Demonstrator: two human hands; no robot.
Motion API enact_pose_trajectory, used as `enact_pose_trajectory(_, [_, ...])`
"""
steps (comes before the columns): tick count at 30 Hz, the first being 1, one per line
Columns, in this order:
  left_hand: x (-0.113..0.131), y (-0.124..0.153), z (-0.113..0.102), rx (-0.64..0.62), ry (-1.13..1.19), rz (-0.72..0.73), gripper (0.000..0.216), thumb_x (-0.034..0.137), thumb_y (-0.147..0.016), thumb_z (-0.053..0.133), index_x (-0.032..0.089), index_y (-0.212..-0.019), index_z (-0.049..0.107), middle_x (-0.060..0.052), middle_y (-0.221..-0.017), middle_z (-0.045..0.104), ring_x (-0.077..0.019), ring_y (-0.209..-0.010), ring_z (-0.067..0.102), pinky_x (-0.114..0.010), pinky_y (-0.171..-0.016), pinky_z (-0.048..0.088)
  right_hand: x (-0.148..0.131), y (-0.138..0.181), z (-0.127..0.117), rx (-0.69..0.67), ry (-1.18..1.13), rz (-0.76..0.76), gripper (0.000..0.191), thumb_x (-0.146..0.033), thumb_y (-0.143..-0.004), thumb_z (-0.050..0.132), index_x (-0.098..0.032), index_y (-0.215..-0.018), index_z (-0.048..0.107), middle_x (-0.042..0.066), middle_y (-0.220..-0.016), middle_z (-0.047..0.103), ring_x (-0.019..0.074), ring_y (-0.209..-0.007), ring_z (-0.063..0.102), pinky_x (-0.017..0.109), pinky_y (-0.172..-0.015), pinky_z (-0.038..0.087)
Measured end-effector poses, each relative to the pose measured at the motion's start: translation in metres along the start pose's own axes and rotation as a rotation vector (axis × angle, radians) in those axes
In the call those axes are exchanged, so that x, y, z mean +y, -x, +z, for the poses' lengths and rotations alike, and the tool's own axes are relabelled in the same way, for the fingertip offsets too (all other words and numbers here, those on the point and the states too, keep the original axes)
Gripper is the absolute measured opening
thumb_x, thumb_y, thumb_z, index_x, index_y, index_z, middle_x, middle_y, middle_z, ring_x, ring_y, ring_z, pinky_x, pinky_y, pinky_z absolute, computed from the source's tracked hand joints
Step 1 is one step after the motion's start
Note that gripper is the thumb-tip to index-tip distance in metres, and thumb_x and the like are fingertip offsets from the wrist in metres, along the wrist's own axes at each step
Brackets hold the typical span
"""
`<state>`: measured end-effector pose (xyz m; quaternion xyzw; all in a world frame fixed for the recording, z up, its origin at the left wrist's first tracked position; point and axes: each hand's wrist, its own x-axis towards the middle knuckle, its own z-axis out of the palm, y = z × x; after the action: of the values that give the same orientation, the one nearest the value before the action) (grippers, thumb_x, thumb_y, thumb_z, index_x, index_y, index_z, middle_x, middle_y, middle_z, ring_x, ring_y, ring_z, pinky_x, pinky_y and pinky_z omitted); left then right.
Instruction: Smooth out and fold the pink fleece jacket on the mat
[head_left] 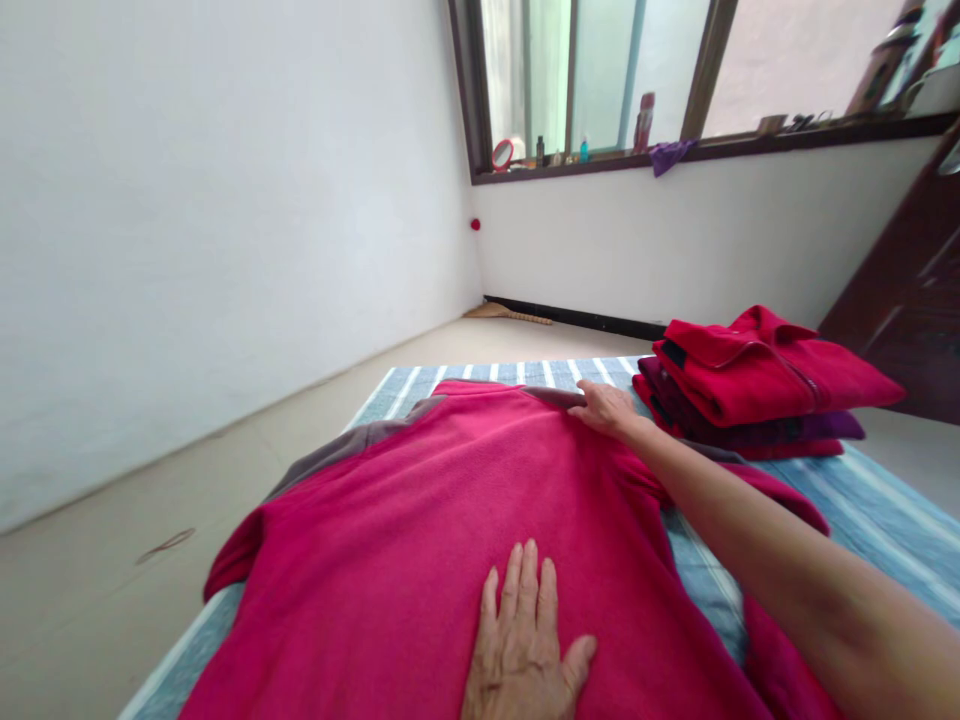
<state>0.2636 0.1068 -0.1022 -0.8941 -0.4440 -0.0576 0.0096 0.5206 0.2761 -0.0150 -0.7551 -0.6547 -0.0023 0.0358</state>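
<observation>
A pink-red fleece jacket (465, 500) with grey shoulder panels lies spread out on a blue-and-white striped bed cover (885, 510). My left hand (521, 645) rests flat on the jacket near me, fingers stretched out together. My right hand (606, 408) reaches to the jacket's far edge near the collar, palm down, fingers lying on the fabric. Whether those fingers pinch the cloth is not visible.
A stack of folded red and purple garments (757, 385) sits at the far right of the bed. A white wall is at the left, bare floor (112, 560) beside the bed. A window sill (675, 150) with small bottles runs along the back; a dark wooden cabinet (907, 290) stands at the right.
</observation>
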Motion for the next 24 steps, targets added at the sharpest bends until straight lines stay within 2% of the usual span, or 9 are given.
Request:
enact_pose_trajectory(3, [0.001,-0.002,-0.006,-0.057,0.011,-0.027,0.063,0.050,-0.089,0.044,0.016,-0.142,0.044,-0.015,-0.150,0.036,-0.0336,-0.138,0.035,-0.055,-0.108,0.038,0.008,0.012,-0.004,-0.019,-0.010,0.060,0.052,-0.052,-0.087,0.053,-0.014,-0.122,0.053,0.016,-0.114,0.066,0.0287,-0.102,0.064,0.031,-0.074,0.046])
enact_pose_trajectory(7, [0.007,-0.008,-0.026,-0.191,0.059,-0.086,0.063,0.048,-0.088,0.045,0.015,-0.142,0.044,-0.016,-0.151,0.033,-0.0336,-0.140,0.030,-0.058,-0.111,0.031,0.011,0.048,-0.008,0.021,0.014,0.077,0.035,-0.034,-0.093,0.046,-0.013,-0.119,0.057,0.019,-0.120,0.063,0.0294,-0.113,0.059,0.035,-0.088,0.042])
enact_pose_trajectory(9, [0.012,-0.012,-0.038,-0.229,0.090,-0.104,0.062,0.046,-0.088,0.044,0.015,-0.141,0.045,-0.015,-0.151,0.032,-0.0324,-0.141,0.027,-0.057,-0.113,0.027,0.013,0.073,-0.008,-0.020,0.017,0.079,0.029,-0.030,-0.093,0.043,-0.014,-0.105,0.064,0.018,-0.109,0.068,0.0281,-0.105,0.064,0.034,-0.084,0.044])
enact_pose_trajectory(11, [0.022,-0.018,-0.048,-0.231,0.122,-0.102,0.060,0.045,-0.089,0.043,0.015,-0.141,0.046,-0.014,-0.152,0.032,-0.0307,-0.142,0.026,-0.054,-0.114,0.025,0.016,0.096,-0.006,-0.078,0.018,0.092,0.028,-0.034,-0.090,0.048,-0.015,-0.093,0.068,0.018,-0.100,0.071,0.0284,-0.097,0.067,0.032,-0.077,0.046])
enact_pose_trajectory(13, [0.034,-0.027,-0.052,-0.204,0.156,-0.076,0.058,0.043,-0.089,0.043,0.015,-0.140,0.048,-0.013,-0.152,0.033,-0.0294,-0.142,0.026,-0.052,-0.115,0.025,0.021,0.116,-0.003,-0.127,0.007,0.116,0.030,-0.040,-0.088,0.051,-0.016,-0.093,0.068,0.018,-0.100,0.071,0.0290,-0.097,0.067,0.032,-0.073,0.047])
enact_pose_trajectory(16, [0.055,-0.044,-0.046,-0.136,0.204,0.002,0.054,0.038,-0.090,0.042,0.015,-0.139,0.049,-0.013,-0.151,0.037,-0.0286,-0.142,0.029,-0.051,-0.114,0.028,0.023,0.136,0.004,-0.166,-0.043,0.165,0.035,-0.040,-0.087,0.050,-0.015,-0.109,0.061,0.017,-0.106,0.070,0.0287,-0.100,0.066,0.032,-0.073,0.046])
enact_pose_trajectory(19, [0.072,-0.062,-0.033,-0.062,0.231,0.058,0.051,0.031,-0.091,0.040,0.014,-0.139,0.049,-0.014,-0.150,0.039,-0.0279,-0.141,0.031,-0.051,-0.114,0.030,0.020,0.144,0.011,-0.130,-0.100,0.191,0.039,-0.026,-0.085,0.050,-0.015,-0.122,0.052,0.015,-0.109,0.069,0.0269,-0.101,0.065,0.031,-0.075,0.044])
enact_pose_trajectory(21, [0.078,-0.071,-0.023,-0.038,0.246,0.060,0.050,0.028,-0.092,0.037,0.012,-0.138,0.048,-0.014,-0.150,0.040,-0.0269,-0.141,0.032,-0.048,-0.114,0.031,0.019,0.145,0.015,-0.101,-0.138,0.216,0.037,-0.019,-0.084,0.049,-0.017,-0.121,0.051,0.013,-0.106,0.070,0.0252,-0.099,0.065,0.030,-0.074,0.042])
enact_pose_trajectory(24, [0.080,-0.077,-0.012,-0.023,0.272,0.046,0.048,0.026,-0.094,0.034,0.012,-0.137,0.050,-0.012,-0.149,0.043,-0.0254,-0.140,0.034,-0.046,-0.115,0.030,0.025,0.144,0.020,-0.068,-0.236,0.282,0.027,-0.024,-0.086,0.048,-0.020,-0.112,0.056,0.011,-0.100,0.071,0.0240,-0.094,0.066,0.028,-0.070,0.041])
